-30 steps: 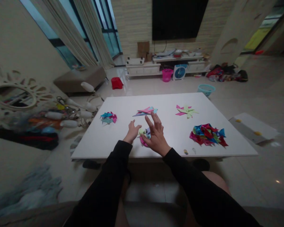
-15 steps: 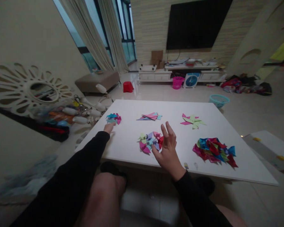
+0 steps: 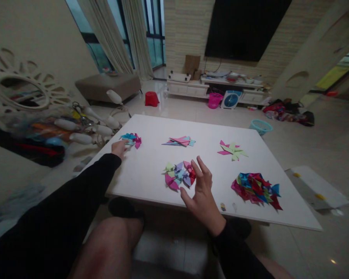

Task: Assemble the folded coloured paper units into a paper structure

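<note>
My left hand (image 3: 120, 148) reaches to the far left of the white table (image 3: 145, 182). Its fingers are drawn together at the near edge of a small pile of blue, teal and magenta folded paper pieces (image 3: 136, 140); what lies between the fingertips is hidden. My right hand (image 3: 202, 195) hovers over the front middle, open, thumb and fingers apart, with nothing in it. Just left of it lies a ring-like group of folded paper pieces (image 3: 170, 181) in pink, green, lilac and red, partly behind its fingers.
Long folded papers (image 3: 180, 141) lie at the back middle. Green and pink folded strips (image 3: 234, 150) are to their right. A heap of shiny folded papers (image 3: 257, 188) sits at front right. Two small stickers (image 3: 223, 207) are near the front edge. White lamp arms (image 3: 104, 130) stand beside the left edge.
The view has shifted, so the table sits a little further left in the picture. My left hand stays at the blue and magenta pile. My right hand remains open beside the middle group.
</note>
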`<state>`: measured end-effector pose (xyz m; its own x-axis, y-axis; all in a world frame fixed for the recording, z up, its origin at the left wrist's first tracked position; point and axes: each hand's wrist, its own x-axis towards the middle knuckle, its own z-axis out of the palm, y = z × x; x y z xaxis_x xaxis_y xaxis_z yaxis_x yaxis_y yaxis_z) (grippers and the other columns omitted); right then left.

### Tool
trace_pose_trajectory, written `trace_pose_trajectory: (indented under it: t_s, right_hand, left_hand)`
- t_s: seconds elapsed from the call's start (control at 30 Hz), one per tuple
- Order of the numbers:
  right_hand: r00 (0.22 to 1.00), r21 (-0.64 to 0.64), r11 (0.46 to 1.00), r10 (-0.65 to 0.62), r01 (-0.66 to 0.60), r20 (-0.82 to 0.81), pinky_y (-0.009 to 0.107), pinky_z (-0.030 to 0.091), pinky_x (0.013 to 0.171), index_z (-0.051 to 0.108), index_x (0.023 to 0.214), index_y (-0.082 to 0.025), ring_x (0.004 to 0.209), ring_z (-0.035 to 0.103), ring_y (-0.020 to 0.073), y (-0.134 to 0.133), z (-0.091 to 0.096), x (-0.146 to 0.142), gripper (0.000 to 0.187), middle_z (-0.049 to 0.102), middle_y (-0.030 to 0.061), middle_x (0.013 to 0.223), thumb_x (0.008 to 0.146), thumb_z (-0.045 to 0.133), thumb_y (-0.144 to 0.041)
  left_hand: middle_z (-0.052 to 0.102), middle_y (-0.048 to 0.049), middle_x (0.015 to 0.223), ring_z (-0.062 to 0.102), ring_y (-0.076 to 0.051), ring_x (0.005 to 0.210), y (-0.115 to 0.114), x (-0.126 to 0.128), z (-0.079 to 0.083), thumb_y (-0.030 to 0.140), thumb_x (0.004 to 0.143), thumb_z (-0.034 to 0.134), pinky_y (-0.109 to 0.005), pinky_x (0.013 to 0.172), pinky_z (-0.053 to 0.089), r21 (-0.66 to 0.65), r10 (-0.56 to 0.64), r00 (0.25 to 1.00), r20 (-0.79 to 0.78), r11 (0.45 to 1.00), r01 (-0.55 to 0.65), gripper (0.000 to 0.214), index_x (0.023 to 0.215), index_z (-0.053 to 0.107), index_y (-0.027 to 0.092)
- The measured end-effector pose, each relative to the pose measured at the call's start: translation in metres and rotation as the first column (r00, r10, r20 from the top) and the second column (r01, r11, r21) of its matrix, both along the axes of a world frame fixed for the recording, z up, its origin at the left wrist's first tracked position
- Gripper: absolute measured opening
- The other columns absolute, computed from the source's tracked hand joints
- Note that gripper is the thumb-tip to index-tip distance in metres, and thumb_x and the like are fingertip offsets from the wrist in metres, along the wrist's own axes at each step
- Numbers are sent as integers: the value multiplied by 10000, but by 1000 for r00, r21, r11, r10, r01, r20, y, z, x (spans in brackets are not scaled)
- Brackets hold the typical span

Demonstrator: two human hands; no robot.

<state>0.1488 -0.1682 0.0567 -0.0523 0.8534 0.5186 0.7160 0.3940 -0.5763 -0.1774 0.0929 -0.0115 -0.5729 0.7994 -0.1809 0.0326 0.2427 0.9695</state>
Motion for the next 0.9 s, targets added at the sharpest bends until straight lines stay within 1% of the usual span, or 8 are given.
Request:
trace_pose_trajectory:
  t_s: [0.17,0.27,0.37,0.5,0.57,0.67,0.77,0.9]
  right_hand:
    - [998,20,998,-53,54,-21,577,318,1168,257,1562,-302,1470,325,313,5,-2,13,765,297,132,1625,885,604,-224]
    - [992,16,994,-105,107,-69,570,330,1147,331,1529,-259,1432,370,314,10,-3,25,718,368,148,1582,867,609,-247]
    - [961,-23,985,-174,173,-214,537,394,1088,492,1402,-220,1327,474,300,19,-6,40,544,527,148,1433,875,593,-313]
    - [868,-186,965,-251,187,-428,453,482,927,681,1042,-196,1102,592,284,32,-13,59,292,692,119,1124,869,563,-398]
    - [822,-247,959,-250,138,-511,417,477,912,694,911,-194,1018,623,262,36,-14,61,257,721,98,1000,853,563,-407]
    - [761,-313,949,-237,47,-605,381,474,899,690,860,-198,959,646,233,36,-9,57,239,741,72,946,831,575,-406]
    - [722,-350,935,-204,-57,-661,360,487,867,693,884,-197,953,658,222,34,-2,47,211,750,65,960,820,576,-361]
    - [704,-317,934,-116,-162,-701,360,502,895,696,889,-198,942,666,211,34,5,34,174,740,49,941,760,598,-264]
  left_hand:
    - [654,-36,745,620,-206,837,-49,55,37,159,512,827,-358,810,512,165,-197,977,-79,964,207,261,692,638,145]
    - [641,-19,752,622,-184,782,-92,100,69,214,545,866,-364,824,521,326,-458,872,-176,808,490,321,712,596,162]
    - [598,17,766,636,-161,786,-137,144,91,236,612,855,-319,792,523,429,-635,768,-80,674,602,376,814,541,190]
    - [585,34,825,627,-115,757,-176,183,88,192,641,854,-256,733,512,508,-799,580,160,570,645,436,885,494,206]
    - [565,46,818,602,-85,717,-182,191,79,153,637,862,-221,701,493,511,-842,464,275,537,672,462,922,503,206]
    - [569,39,853,599,-79,731,-179,190,71,119,654,859,-204,696,488,499,-858,318,405,498,709,529,1065,540,218]
    - [570,29,915,608,-83,766,-171,185,74,92,650,860,-207,712,497,520,-826,250,505,522,676,654,1200,542,245]
    - [554,31,933,599,-74,756,-165,183,83,72,643,856,-199,699,494,549,-792,191,580,553,627,689,1232,561,271]
